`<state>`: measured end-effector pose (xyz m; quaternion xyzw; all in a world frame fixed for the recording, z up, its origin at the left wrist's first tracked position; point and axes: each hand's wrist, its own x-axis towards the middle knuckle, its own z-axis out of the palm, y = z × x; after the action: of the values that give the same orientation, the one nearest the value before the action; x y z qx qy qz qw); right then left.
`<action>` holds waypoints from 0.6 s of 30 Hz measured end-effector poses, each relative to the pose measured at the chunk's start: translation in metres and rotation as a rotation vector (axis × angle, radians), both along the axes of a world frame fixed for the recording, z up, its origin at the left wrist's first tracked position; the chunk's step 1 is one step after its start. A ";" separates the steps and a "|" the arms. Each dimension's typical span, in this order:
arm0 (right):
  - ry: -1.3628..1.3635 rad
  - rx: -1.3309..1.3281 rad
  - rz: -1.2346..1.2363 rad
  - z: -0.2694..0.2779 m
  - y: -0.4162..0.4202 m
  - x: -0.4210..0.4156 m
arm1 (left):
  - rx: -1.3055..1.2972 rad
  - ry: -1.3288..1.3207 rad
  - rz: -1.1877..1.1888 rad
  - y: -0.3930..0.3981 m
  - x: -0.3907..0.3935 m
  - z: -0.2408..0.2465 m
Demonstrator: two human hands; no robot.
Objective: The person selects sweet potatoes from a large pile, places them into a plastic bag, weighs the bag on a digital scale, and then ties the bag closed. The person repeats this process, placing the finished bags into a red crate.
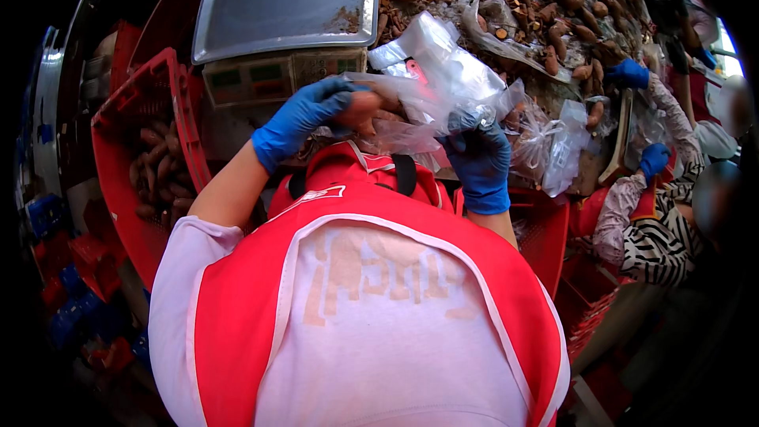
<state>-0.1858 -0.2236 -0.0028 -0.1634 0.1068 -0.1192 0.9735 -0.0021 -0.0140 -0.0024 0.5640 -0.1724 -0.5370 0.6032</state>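
Observation:
My left hand (308, 115), in a blue glove, grips a reddish-brown sweet potato (363, 108) in front of the weighing scale (249, 80). The gloved right hand (479, 160) pinches the edge of a clear plastic bag (409, 136) whose film spreads between both hands. Sweet potatoes show through the film; which of them are inside the bag I cannot tell. Just beyond lies a stack of clear plastic bags (453, 65) with a pink-red object (416, 71) on it. A knotted plastic bag (531, 142) sits right of my right hand.
The scale's metal tray (284, 0) bears dirt. Loose sweet potatoes (557, 18) cover the table's far right. A red plastic crate (107, 154) at left holds more; another red crate (542, 237) stands at right. Co-workers' gloved hands (628, 74) work at the right, near a wooden bar (619, 136).

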 end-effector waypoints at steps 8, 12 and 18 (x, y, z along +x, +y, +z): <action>0.088 -0.025 -0.045 -0.010 -0.020 -0.012 | 0.245 -1.416 -0.299 0.010 -0.004 -0.012; 0.488 -0.556 0.006 0.008 -0.016 -0.017 | 0.353 -1.779 -0.493 0.043 0.010 -0.015; 0.288 -0.576 -0.170 0.026 -0.039 -0.007 | 0.093 -1.541 -0.359 0.039 0.015 0.066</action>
<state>-0.1925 -0.2628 0.0232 -0.4377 0.2182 -0.2009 0.8488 0.0128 0.0253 0.0635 0.7652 -0.6071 -0.0910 0.1939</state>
